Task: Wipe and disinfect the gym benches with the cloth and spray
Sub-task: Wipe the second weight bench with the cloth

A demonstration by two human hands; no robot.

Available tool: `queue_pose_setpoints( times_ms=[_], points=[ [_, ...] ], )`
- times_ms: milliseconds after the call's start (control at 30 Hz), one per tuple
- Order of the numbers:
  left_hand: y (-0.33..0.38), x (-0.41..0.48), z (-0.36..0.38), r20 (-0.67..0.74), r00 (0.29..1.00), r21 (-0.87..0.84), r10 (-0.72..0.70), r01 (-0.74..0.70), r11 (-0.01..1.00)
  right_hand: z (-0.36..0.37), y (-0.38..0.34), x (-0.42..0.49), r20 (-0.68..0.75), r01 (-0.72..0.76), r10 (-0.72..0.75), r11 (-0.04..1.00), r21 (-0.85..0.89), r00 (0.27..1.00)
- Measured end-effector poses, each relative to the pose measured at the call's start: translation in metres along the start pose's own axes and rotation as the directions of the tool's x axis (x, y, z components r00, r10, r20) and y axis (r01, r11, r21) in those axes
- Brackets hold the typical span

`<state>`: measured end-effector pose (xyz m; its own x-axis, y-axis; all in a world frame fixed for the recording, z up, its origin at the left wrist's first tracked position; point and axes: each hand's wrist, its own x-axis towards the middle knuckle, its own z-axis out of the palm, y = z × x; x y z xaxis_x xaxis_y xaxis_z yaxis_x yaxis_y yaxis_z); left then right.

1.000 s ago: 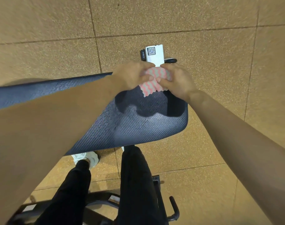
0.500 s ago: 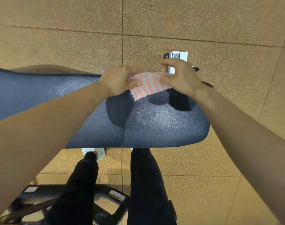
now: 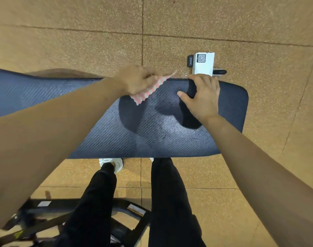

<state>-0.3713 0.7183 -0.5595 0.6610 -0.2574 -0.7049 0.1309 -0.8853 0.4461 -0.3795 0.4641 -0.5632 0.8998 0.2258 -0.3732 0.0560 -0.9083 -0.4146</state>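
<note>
A dark blue padded gym bench (image 3: 170, 132) runs across the middle of the head view. My left hand (image 3: 136, 79) grips a pink and white wavy-striped cloth (image 3: 150, 90) above the bench's far edge; the cloth hangs stretched from the hand. My right hand (image 3: 202, 95) is apart from the cloth, fingers relaxed and spread, hovering over or resting on the right end of the bench pad. No spray bottle is in view.
A white box with a QR code (image 3: 204, 65) and black parts of the bench frame sit on the floor beyond the bench. My legs in black trousers (image 3: 168, 202) stand at the near side. A black metal frame (image 3: 45, 220) lies at the lower left on the tan floor.
Both hands held the cloth between them earlier. My right hand has let go and moved right onto the bench end; the left hand keeps the cloth.
</note>
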Motion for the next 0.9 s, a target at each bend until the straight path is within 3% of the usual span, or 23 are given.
queue_pose_setpoints(
  times_ms=[67, 300, 433, 600, 700, 900],
  points=[
    [0.010, 0.011, 0.009, 0.051, 0.999, 0.032, 0.018, -0.020, 0.999, 0.001, 0.002, 0.000, -0.010, 0.012, -0.012, 1.000, -0.004, 1.000],
    [-0.019, -0.004, 0.016, -0.021, 0.987, 0.275, 0.158, -0.147, 0.950, 0.016, -0.002, -0.012, -0.079, -0.007, 0.007, 1.000, -0.010, 0.997],
    [-0.051, -0.023, 0.023, -0.141, 0.963, 0.302, 0.228, -0.178, 0.937, 0.029, -0.032, -0.027, -0.072, -0.021, 0.015, 0.997, -0.072, 0.997],
    [-0.102, -0.053, 0.023, -0.202, 0.955, 0.306, 0.216, -0.147, 0.940, 0.059, -0.106, -0.051, -0.051, 0.013, -0.020, 0.992, -0.122, 0.999],
    [-0.140, -0.076, 0.017, -0.229, 0.956, 0.309, 0.182, -0.106, 0.945, 0.086, -0.154, -0.059, 0.056, -0.029, 0.038, 0.987, -0.157, 0.998],
    [-0.218, -0.115, 0.010, -0.281, 0.952, 0.348, 0.120, -0.015, 0.937, 0.107, -0.173, -0.063, 0.115, -0.092, 0.125, 0.962, -0.259, 0.985]
  ],
)
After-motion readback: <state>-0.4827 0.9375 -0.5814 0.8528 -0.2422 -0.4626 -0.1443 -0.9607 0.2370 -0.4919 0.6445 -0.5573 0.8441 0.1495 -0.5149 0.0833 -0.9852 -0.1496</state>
